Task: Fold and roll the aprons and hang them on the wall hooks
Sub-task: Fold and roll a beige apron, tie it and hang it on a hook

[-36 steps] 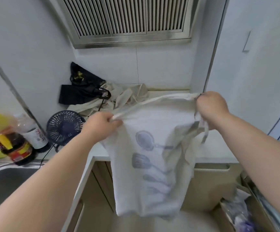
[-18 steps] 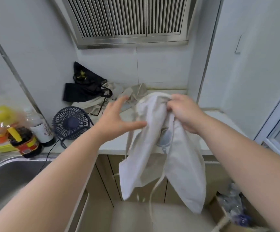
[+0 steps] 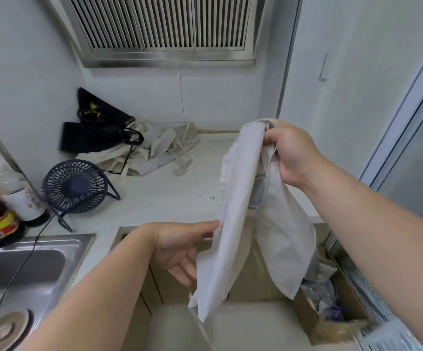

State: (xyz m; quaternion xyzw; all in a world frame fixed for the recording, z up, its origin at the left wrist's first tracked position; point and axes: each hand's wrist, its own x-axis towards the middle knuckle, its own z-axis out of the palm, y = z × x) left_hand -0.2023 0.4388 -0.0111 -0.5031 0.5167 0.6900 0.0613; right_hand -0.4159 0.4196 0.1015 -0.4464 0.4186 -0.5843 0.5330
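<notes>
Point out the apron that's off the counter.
The pale apron, hanging in the grip of the right hand. The black apron and the crumpled apron lie on the counter by the wall.

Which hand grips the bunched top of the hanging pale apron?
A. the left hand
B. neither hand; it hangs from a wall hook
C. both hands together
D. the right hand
D: the right hand has its fingers curled round the gathered top of the pale apron, while the left hand is lower down, with straight fingers at the edge of the cloth.
</notes>
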